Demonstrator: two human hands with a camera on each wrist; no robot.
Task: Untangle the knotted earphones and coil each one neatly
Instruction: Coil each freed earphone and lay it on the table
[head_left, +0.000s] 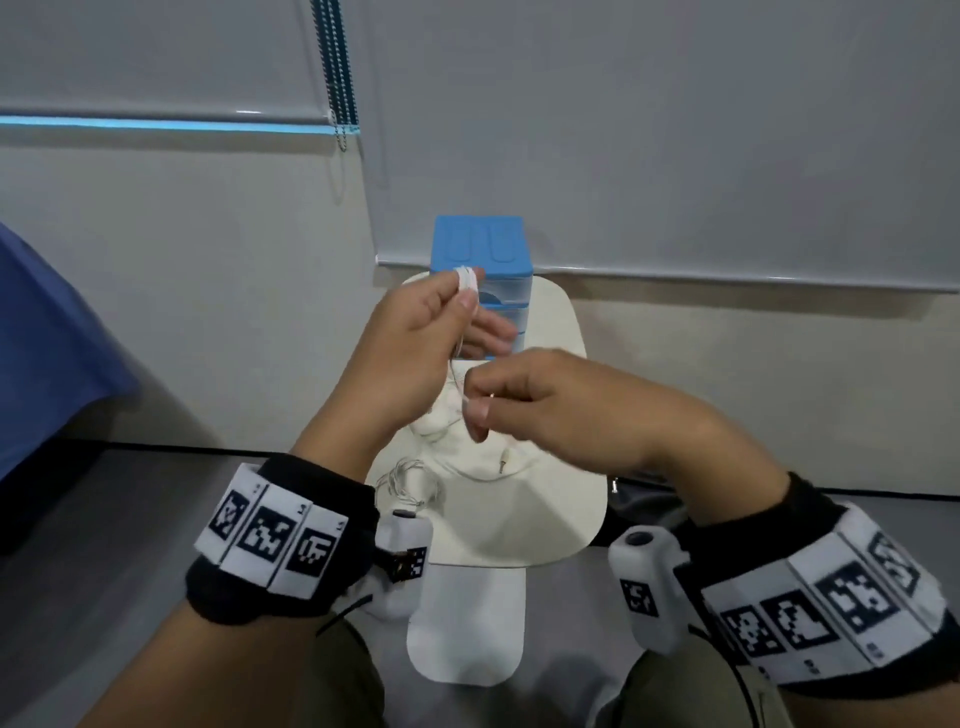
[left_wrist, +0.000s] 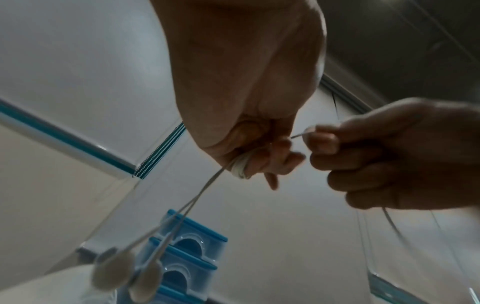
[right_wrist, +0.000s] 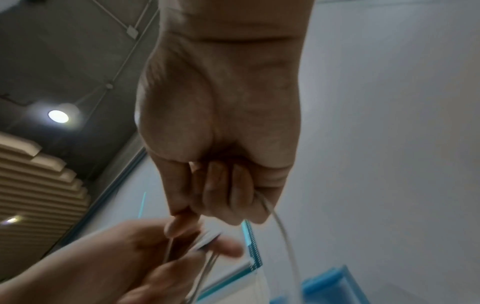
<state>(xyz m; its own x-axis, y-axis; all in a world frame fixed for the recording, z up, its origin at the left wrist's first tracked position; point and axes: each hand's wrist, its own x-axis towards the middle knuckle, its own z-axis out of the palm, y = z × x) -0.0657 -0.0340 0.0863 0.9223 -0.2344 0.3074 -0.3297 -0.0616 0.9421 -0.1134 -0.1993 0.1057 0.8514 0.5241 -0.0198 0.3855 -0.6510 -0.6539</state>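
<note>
My left hand (head_left: 447, 312) is raised over the small white table (head_left: 519, 519) and pinches a white earphone cable coil (head_left: 466, 280) wound around its fingertips; the coil (left_wrist: 240, 165) shows as several tight turns. Two white earbuds (left_wrist: 124, 273) dangle from it on thin cords. My right hand (head_left: 485, 402) sits just below and right, thumb and forefinger pinching the free cable end (left_wrist: 298, 135), which trails down past the fist (right_wrist: 280, 230). A second white earphone (head_left: 410, 480) lies loosely bundled on the table, its plug (head_left: 503, 460) beside it.
A blue mini drawer unit (head_left: 480, 249) stands at the table's back edge, right behind my left hand. Grey roller blinds with a bead chain (head_left: 340, 78) hang behind. A blue cloth (head_left: 47, 338) is at the far left. Grey floor surrounds the table.
</note>
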